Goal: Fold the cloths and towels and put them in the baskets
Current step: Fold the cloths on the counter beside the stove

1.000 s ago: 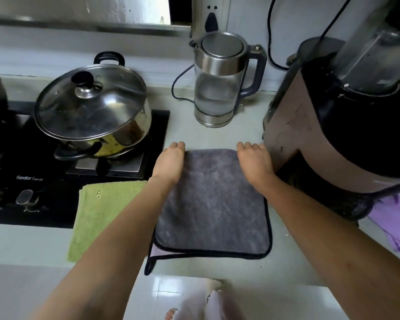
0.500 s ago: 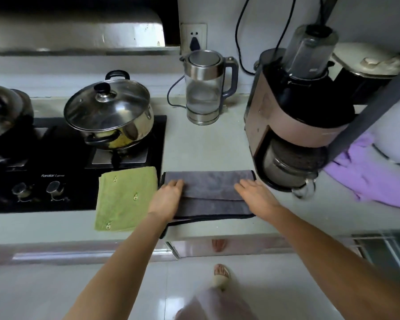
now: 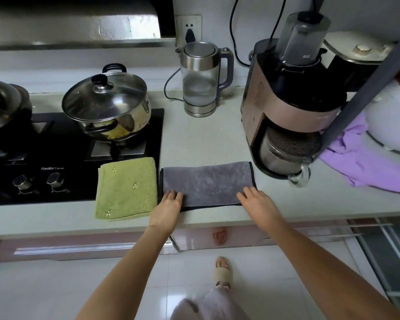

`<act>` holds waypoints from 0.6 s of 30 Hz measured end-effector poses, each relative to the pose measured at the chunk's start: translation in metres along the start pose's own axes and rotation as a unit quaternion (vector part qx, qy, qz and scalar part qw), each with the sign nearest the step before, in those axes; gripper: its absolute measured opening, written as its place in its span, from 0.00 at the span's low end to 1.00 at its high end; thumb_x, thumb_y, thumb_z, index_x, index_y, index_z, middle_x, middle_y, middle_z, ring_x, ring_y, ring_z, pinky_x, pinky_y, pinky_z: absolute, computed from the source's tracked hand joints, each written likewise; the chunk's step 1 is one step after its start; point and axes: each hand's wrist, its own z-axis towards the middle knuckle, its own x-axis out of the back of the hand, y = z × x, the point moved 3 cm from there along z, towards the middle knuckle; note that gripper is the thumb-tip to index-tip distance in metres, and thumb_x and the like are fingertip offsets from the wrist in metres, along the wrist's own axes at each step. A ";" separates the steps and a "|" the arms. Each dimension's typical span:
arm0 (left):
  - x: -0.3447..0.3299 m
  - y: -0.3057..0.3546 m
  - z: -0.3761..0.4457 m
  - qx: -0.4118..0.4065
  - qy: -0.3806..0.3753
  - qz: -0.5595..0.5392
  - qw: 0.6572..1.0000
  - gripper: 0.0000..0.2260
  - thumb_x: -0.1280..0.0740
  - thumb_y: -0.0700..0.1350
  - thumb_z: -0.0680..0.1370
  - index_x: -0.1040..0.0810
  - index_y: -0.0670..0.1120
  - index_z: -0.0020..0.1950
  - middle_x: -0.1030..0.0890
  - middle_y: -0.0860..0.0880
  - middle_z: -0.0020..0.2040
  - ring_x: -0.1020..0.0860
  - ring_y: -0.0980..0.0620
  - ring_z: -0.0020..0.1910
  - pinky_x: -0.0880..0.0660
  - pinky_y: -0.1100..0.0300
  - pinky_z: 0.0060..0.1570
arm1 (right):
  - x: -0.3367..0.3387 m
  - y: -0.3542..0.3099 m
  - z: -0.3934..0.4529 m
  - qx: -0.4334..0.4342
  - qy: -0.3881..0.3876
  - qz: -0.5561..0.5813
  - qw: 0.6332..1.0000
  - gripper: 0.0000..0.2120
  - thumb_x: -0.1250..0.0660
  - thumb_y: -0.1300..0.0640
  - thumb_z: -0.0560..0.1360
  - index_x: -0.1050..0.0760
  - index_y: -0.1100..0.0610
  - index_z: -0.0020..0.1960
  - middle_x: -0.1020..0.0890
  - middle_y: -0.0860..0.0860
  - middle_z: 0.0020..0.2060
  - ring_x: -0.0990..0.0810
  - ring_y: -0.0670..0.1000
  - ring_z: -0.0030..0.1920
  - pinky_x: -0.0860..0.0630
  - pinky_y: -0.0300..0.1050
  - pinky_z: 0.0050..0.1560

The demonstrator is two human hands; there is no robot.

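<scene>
- The grey towel [image 3: 208, 183] lies folded into a long band near the front edge of the tabletop [image 3: 201, 144], its long sides running along that edge.
- The left hand [image 3: 168, 207] rests flat on the towel's front left corner, fingers straight and together, gripping nothing.
- The right hand [image 3: 259, 204] lies the same way on the front right corner, fingers stretched out over the cloth, palm down, holding nothing.
- A dark trim shows along the towel's left, right and front sides.
- Just beside it on the left lies the green cloth [image 3: 126, 188], folded to a rough square; its far part lies on the stove [image 3: 74, 162] and its front part reaches close to the tabletop's front edge.
- On the stove stands a steel pot [image 3: 109, 107] with a glass lid, and part of another pan [image 3: 2, 105] shows at the left edge.
- A kettle [image 3: 200, 79] stands toward the back edge, plugged into the wall socket [image 3: 188, 28].
- A pink-and-black machine [image 3: 289, 107] with a glass jug under it stands right of the towel, near its far right corner.
- A purple cloth [image 3: 365, 162] lies crumpled toward the tabletop's right end, well apart from the towel.
- Below the front edge, one foot in a sandal [image 3: 223, 272] stands on the pale floor.
</scene>
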 end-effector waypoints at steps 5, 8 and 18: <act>0.004 0.001 0.004 0.004 0.029 0.009 1.000 0.23 0.43 0.27 0.76 0.37 0.41 0.70 0.35 0.41 0.72 0.46 0.41 0.77 0.41 0.55 0.72 | 0.019 0.014 0.009 0.001 0.064 -0.014 0.998 0.15 0.31 0.72 0.48 0.25 0.59 0.32 0.25 0.54 0.31 0.23 0.54 0.32 0.25 0.44 0.31; 0.008 0.003 0.008 0.014 -0.015 0.025 0.999 0.23 0.44 0.29 0.77 0.36 0.43 0.71 0.30 0.43 0.68 0.36 0.43 0.72 0.36 0.56 0.68 | 0.016 0.017 0.012 0.017 0.037 0.011 0.999 0.18 0.26 0.72 0.44 0.25 0.59 0.30 0.25 0.53 0.30 0.23 0.53 0.30 0.27 0.41 0.26; 0.038 0.058 0.079 -0.063 0.069 -0.091 0.992 0.18 0.46 0.36 0.79 0.30 0.46 0.68 0.27 0.46 0.67 0.28 0.45 0.65 0.29 0.54 0.60 | 0.027 0.044 0.047 -0.168 0.089 0.234 0.953 0.20 0.43 0.70 0.75 0.30 0.62 0.66 0.28 0.58 0.63 0.30 0.58 0.63 0.30 0.49 0.58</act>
